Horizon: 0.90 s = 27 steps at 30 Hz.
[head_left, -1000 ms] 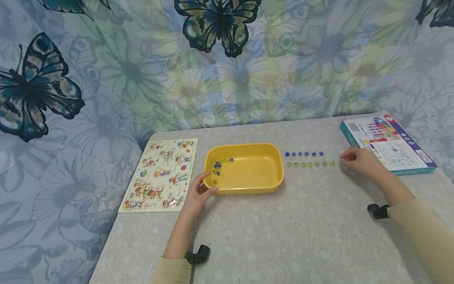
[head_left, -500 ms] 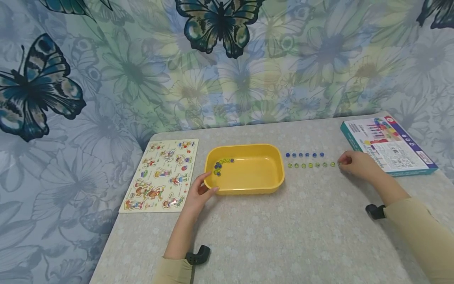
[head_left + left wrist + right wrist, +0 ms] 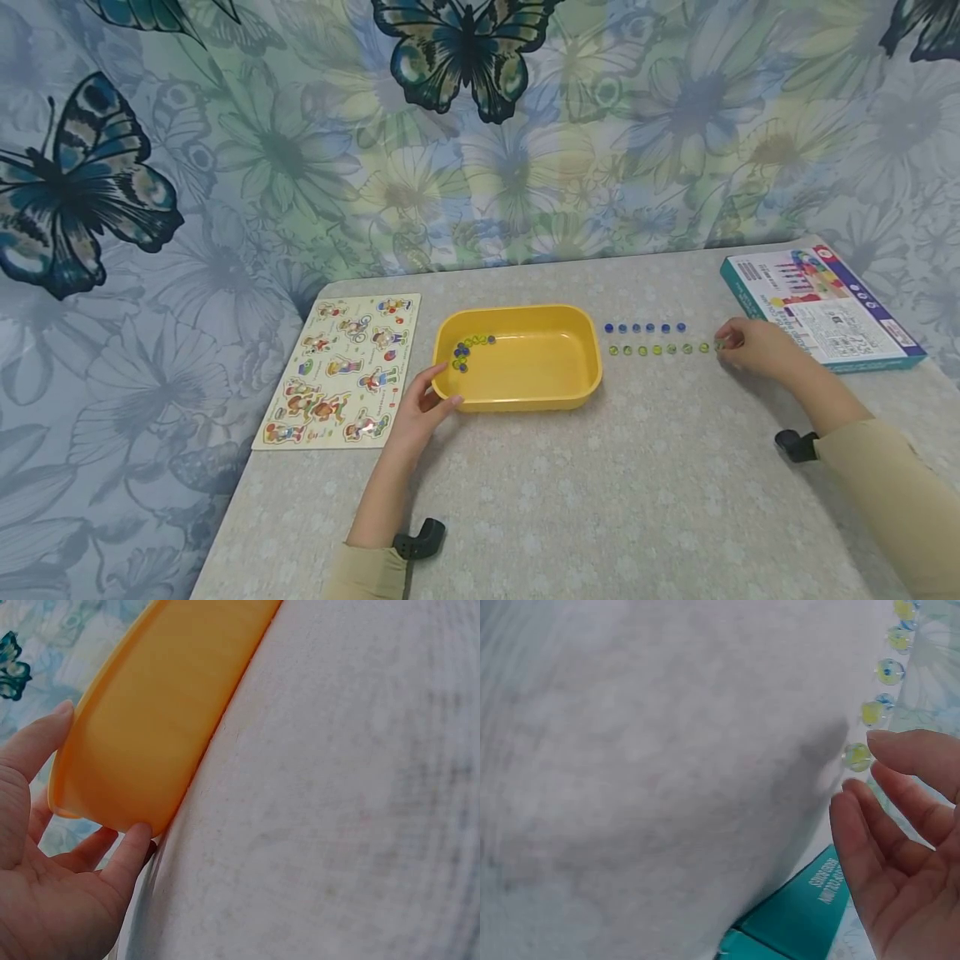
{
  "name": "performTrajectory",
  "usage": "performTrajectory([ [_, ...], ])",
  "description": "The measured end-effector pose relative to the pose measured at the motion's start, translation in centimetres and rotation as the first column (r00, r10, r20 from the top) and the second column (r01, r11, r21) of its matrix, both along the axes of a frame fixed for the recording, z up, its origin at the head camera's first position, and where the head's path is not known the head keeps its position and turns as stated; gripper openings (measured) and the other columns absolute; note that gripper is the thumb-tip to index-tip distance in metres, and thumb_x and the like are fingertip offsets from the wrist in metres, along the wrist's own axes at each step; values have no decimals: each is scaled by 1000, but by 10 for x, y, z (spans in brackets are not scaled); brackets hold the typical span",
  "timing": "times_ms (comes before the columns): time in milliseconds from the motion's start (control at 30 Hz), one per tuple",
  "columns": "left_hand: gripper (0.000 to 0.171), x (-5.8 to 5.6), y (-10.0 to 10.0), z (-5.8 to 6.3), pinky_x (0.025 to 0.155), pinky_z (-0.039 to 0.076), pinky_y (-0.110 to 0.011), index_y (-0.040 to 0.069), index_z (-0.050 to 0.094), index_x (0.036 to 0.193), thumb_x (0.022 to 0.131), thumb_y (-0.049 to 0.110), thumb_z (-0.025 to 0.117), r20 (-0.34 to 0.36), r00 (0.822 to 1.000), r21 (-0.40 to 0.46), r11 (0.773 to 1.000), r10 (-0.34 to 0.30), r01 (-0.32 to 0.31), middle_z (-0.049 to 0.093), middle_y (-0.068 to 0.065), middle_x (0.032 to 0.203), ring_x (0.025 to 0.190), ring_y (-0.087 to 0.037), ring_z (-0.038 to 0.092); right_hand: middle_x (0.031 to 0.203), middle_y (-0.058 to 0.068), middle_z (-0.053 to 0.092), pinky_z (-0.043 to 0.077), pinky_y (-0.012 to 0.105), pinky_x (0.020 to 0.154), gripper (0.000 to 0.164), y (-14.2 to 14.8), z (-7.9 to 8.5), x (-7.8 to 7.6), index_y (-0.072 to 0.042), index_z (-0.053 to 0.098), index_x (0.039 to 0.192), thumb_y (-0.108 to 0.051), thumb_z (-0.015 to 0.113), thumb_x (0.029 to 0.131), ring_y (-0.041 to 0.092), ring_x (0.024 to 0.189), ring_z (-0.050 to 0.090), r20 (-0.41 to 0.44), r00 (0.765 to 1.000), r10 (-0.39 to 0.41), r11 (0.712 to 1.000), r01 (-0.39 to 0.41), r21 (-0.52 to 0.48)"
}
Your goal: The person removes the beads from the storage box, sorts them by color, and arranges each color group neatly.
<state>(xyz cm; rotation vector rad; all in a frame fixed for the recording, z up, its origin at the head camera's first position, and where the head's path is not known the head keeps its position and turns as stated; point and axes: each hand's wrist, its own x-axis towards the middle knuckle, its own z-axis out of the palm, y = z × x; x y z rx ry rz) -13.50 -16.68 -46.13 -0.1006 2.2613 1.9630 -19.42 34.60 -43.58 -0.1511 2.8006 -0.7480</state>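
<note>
While the left hand [image 3: 418,410] grips the yellow tray [image 3: 540,367] by its left end, the right hand [image 3: 761,346] sits at the row-end marble [image 3: 857,757]; whether pinching it or free, I cannot tell. Six blue marbles [image 3: 650,328] and seven yellow-green marbles [image 3: 657,350] lie lined up on the counter [image 3: 600,500]; the mixed marbles [image 3: 462,352] inside the tray appear left to place.

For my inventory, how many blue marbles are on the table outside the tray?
6: the blue marbles form one row right of the yellow tray, behind the yellow-green marbles. The right hand might hide more.
</note>
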Motion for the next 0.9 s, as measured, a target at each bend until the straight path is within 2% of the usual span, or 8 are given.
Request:
performTrajectory([
  [133, 61, -1, 0, 0, 100, 41, -40, 22, 45, 137, 82, 18, 72, -6, 1000, 3, 1000, -1, 1, 37, -2, 142, 125, -25, 44, 103, 22, 58, 47, 39, 65, 38, -4, 9, 1, 2, 55, 115, -21, 63, 86, 28, 82, 56, -11, 1000, -26, 1000, 26, -2],
  [233, 61, -1, 0, -1, 100, 41, -40, 22, 44, 137, 82, 19, 72, -6, 1000, 1, 1000, -2, 2, 37, -2, 142, 125, -25, 44, 105, 23, 57, 48, 42, 66, 39, -13, 14, 1, 2, 55, 117, -22, 62, 87, 32, 87, 56, -79, 996, -50, 999, 49, -8],
  [367, 60, -1, 0, -1, 100, 41, -40, 23, 45, 136, 82, 18, 72, -1, 1000, 0, 1000, -2, 2, 38, 0, 141, 125, -24, 45, 104, 20, 59, 48, 44, 69, 38, -35, 22, 0, 0, 56, 118, -22, 61, 89, 32, 91, 55, -203, 977, -59, 997, 47, -63],
  [467, 60, -1, 0, -1, 100, 41, -40, 23, 45, 136, 83, 18, 71, -1, 1000, 2, 1000, -4, 4, 37, 0, 141, 125, -25, 44, 104, 17, 60, 48, 43, 71, 37, -60, 31, -2, -1, 56, 119, -22, 61, 90, 30, 92, 54, -248, 968, -38, 993, 8, -119],
  [633, 58, -1, 0, 0, 101, 40, -41, 25, 45, 135, 83, 18, 71, 1, 1000, 5, 1000, -2, 2, 37, 1, 141, 127, -25, 43, 100, 11, 62, 51, 39, 71, 31, -117, 41, -5, -4, 59, 118, -18, 61, 90, 24, 89, 56, -269, 963, 25, 983, -74, -171],
  [900, 60, 1, 0, 1, 101, 40, -41, 25, 45, 136, 83, 21, 72, -4, 1000, 7, 1000, -14, 14, 36, 1, 142, 127, -25, 43, 89, 1, 63, 50, 30, 69, 23, -213, 36, -5, -7, 66, 108, -17, 65, 87, 17, 81, 56, -268, 943, 197, 945, -255, -204],
])
